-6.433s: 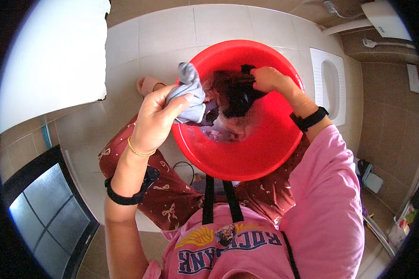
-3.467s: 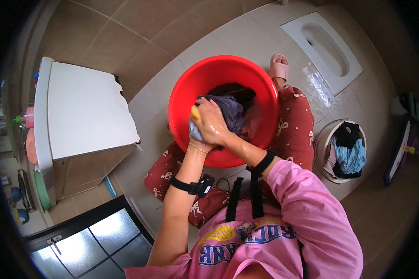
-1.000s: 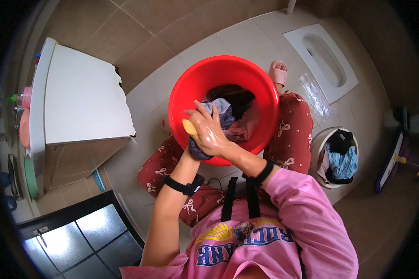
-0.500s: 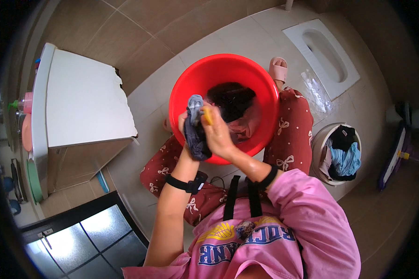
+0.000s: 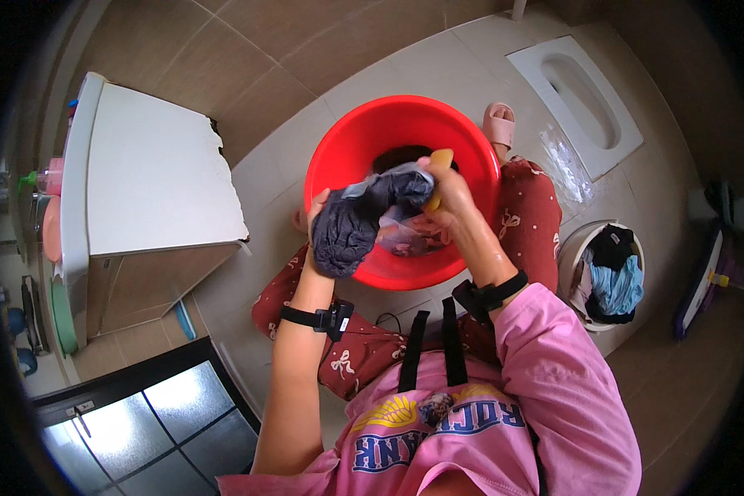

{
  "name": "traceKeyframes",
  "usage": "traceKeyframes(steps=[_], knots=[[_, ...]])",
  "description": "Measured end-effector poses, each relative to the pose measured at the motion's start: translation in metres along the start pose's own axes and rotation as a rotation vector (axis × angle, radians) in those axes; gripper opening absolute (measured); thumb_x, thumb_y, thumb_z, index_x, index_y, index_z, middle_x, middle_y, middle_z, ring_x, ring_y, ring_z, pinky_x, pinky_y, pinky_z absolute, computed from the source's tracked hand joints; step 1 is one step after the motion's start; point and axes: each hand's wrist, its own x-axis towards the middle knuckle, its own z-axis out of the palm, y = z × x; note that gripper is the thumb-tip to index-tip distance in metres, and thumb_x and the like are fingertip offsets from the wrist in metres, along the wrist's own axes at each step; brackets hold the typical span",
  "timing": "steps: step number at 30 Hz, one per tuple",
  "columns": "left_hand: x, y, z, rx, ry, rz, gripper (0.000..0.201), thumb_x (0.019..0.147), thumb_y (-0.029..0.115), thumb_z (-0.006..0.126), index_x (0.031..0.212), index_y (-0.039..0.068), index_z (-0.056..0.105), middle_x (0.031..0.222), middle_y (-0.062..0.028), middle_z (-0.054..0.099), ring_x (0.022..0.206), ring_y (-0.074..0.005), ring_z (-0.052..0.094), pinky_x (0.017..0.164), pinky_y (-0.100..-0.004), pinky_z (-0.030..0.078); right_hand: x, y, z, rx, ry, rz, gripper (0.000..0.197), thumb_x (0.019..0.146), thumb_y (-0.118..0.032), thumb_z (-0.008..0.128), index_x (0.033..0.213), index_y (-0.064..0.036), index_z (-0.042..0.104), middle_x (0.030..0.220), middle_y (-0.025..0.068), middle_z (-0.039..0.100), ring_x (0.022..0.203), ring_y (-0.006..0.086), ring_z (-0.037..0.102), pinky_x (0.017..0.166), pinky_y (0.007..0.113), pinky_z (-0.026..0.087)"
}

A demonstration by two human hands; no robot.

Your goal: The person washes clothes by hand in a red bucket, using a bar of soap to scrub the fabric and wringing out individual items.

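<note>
A wet, dark grey-blue garment point(image 5: 345, 236) with a paler grey edge is stretched between my hands above a red basin point(image 5: 332, 149). Its kind I cannot make out. My left hand point(image 5: 317, 207) is closed on the left part, its fingers mostly hidden by the cloth. At the other end, my right hand point(image 5: 456, 197) grips the cloth together with a yellow bar of soap point(image 5: 443, 157), which shows along its fingers. Below them in the basin lie dark cloth point(image 5: 405, 155) and a pinkish piece point(image 5: 413, 240), partly covered by the held garment.
A white tub point(image 5: 572, 285) of black and light blue clothes stands on the floor at the right. Beyond it is a squat toilet point(image 5: 583, 103). A white-topped cabinet point(image 5: 157, 174) is on the left. My knees flank the basin.
My right hand has moved right and slightly up with the soap, away from my left hand. The garment, bunched upright before, now stretches sideways between both hands.
</note>
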Motion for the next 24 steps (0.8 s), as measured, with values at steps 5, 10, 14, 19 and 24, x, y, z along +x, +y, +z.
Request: traceKeyframes(steps=[5, 10, 14, 19, 24], knots=[[0.003, -0.016, -0.011, -0.298, -0.115, -0.347, 0.077, 0.076, 0.06, 0.041, 0.128, 0.004, 0.032, 0.13, -0.0156, 0.035, 0.115, -0.0347, 0.039, 0.098, -0.0473, 0.027, -0.031, -0.008, 0.035, 0.058, -0.331, -0.285, 0.015, 0.077, -0.012, 0.052, 0.091, -0.0062, 0.05, 0.078, 0.0064, 0.055, 0.073, 0.0185, 0.056, 0.067, 0.031, 0.047], [0.0, -0.026, -0.002, -0.336, -0.21, -0.29, 0.067, 0.077, 0.053, 0.042, 0.127, 0.009, 0.032, 0.124, -0.013, 0.04, 0.113, -0.0301, 0.039, 0.096, -0.0425, 0.03, -0.037, 0.062, 0.05, -0.942, -0.567, -0.723, 0.019, 0.081, -0.018, 0.049, 0.088, -0.0007, 0.045, 0.079, 0.0121, 0.05, 0.073, 0.0216, 0.049, 0.071, 0.033, 0.04], [0.011, -0.037, -0.014, -0.133, -0.087, -0.037, 0.053, 0.08, 0.04, 0.042, 0.121, 0.007, 0.037, 0.117, -0.0103, 0.044, 0.106, -0.0264, 0.044, 0.091, -0.0378, 0.034, -0.049, 0.082, 0.04, -1.423, -0.301, -0.765, 0.022, 0.074, -0.01, 0.051, 0.093, 0.0002, 0.048, 0.093, 0.0222, 0.051, 0.094, 0.0375, 0.049, 0.078, 0.042, 0.038], [0.027, -0.068, -0.034, 0.925, 0.136, 0.651, 0.036, 0.084, 0.024, 0.043, 0.115, 0.005, 0.043, 0.108, -0.0069, 0.05, 0.097, -0.0219, 0.049, 0.084, -0.0319, 0.04, 0.01, 0.062, 0.019, -1.551, 0.163, -1.423, 0.034, 0.068, -0.015, 0.057, 0.097, 0.0014, 0.048, 0.109, 0.0197, 0.046, 0.112, 0.0368, 0.036, 0.096, 0.05, 0.024], [0.033, -0.067, -0.003, -0.389, 0.084, -0.003, 0.033, 0.087, 0.026, 0.039, 0.11, 0.006, 0.05, 0.105, -0.006, 0.056, 0.093, -0.0227, 0.054, 0.088, -0.0347, 0.039, 0.055, 0.047, -0.018, -1.567, 0.564, -0.966, 0.033, 0.077, -0.022, 0.052, 0.104, -0.0035, 0.047, 0.099, 0.0156, 0.054, 0.101, 0.0336, 0.048, 0.086, 0.051, 0.033]])
